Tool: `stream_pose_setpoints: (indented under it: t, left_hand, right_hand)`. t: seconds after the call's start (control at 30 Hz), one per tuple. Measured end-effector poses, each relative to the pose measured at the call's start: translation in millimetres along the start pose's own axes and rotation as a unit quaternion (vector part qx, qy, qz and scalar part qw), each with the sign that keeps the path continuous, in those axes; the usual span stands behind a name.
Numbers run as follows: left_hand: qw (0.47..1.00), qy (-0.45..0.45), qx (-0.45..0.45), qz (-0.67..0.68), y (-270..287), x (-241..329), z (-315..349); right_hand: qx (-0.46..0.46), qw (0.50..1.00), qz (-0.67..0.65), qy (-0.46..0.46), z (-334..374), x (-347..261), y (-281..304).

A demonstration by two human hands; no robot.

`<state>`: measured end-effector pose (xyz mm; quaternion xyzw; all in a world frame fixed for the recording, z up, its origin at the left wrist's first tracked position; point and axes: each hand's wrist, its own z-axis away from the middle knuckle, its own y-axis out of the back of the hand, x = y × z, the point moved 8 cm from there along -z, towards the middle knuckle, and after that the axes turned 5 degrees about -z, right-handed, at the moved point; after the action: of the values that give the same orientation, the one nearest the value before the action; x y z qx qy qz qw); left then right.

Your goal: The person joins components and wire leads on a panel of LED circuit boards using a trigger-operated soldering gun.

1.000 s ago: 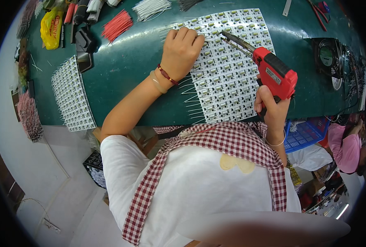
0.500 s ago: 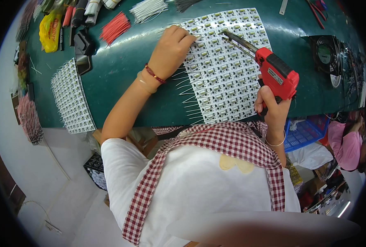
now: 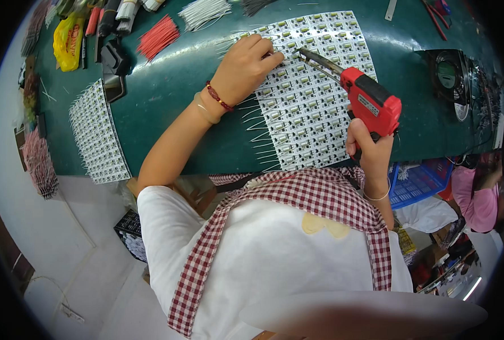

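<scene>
A large white panel of small circuit boards (image 3: 314, 113) lies on the green table (image 3: 175, 122), with thin white wires (image 3: 259, 126) sticking out along its left edge. My left hand (image 3: 243, 69) rests over the panel's upper left part, thumb and fingers pinched together; what is between the fingertips is hidden. My right hand (image 3: 372, 146) is wrapped round the grip of a red and black soldering gun (image 3: 373, 102). The gun's long metal tip points up and left over the boards, a short way right of my left fingertips.
A second board panel (image 3: 97, 136) lies at the left edge. Bundles of red wires (image 3: 158, 38) and white wires (image 3: 204, 13) sit at the back, near a yellow bag (image 3: 69, 42). A black device (image 3: 448, 73) stands at the right. Below it are a blue crate (image 3: 416, 186) and another person's pink sleeve (image 3: 479, 198).
My right hand has brought the soldering gun left, its tip nearer to my left fingers. My left hand has shifted slightly right over the panel, still pinched.
</scene>
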<state>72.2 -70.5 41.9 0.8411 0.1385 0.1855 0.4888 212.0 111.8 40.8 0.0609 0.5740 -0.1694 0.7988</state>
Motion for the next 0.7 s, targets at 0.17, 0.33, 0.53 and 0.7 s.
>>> stream_pose_setpoints:
  t: [0.17,0.33,0.53,0.7]
  left_hand:
    - [1.000,0.006,-0.006,-0.005,-1.1,-1.1,0.7]
    - [1.000,0.009,-0.002,-0.004,-1.7,-1.5,1.3]
    - [1.000,0.018,0.009,-0.005,-0.5,-2.7,2.8]
    - [1.000,0.011,0.015,-0.001,0.5,-0.4,0.7]
  right_hand:
    - [-0.006,1.000,-0.007,-0.015,0.3,2.4,-3.9]
    - [-0.001,1.000,0.012,-0.015,0.3,2.6,-5.2]
    - [0.006,1.000,0.016,-0.023,1.6,3.1,-4.9]
    - [0.008,0.997,0.069,-0.027,4.1,9.9,-3.7]
